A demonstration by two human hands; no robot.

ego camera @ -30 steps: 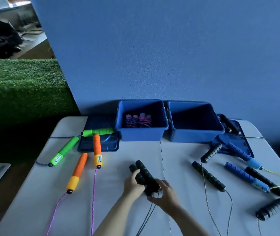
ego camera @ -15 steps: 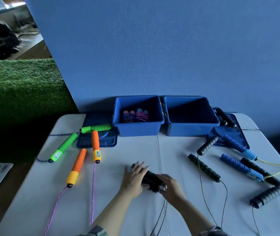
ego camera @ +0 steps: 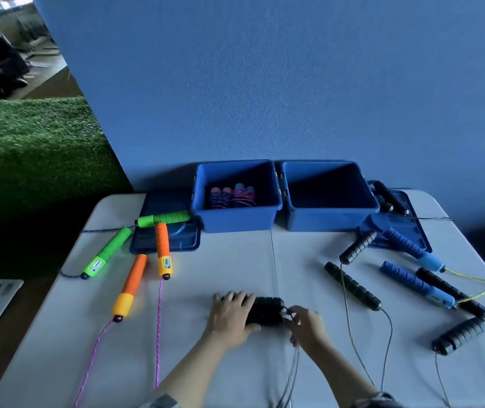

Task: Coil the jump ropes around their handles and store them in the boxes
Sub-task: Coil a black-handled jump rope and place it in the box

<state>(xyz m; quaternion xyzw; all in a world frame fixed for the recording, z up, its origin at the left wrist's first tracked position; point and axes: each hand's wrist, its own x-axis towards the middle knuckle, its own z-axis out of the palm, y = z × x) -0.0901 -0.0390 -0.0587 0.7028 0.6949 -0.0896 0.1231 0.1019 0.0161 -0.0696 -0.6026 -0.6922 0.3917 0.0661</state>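
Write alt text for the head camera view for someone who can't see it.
A person's left hand holds a pair of black handles on a white table while the right hand pinches their cord. Behind stand two open blue boxes; other ropes lie loose on both sides.

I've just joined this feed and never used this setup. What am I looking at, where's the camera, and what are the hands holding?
No machine here: a person's bare hands, filmed by one camera worn on the head, looking down at a white table. The left hand grips a pair of black handles; the right hand pinches their cord at the handle ends. Two blue boxes stand at the back; the left one holds coiled ropes. Green, orange, blue and black ropes lie loose around.
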